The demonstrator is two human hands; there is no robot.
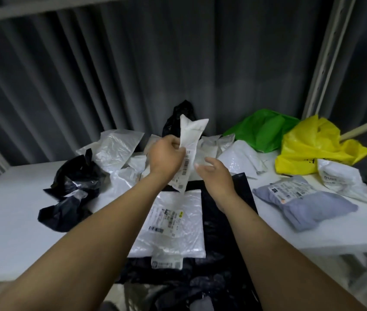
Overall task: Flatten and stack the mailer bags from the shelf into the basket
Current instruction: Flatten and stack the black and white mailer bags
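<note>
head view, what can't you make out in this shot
- Print on the flat white mailer: too small, head view.
- Whether the right hand touches the narrow white mailer that the left hand holds: blurred, head view.
- The basket: none discernible; the black bag covers the lower middle, cut by the head view's bottom edge.

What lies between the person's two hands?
The head view shows a narrow white mailer bag there, gripped by the left hand; the right hand is open.
</note>
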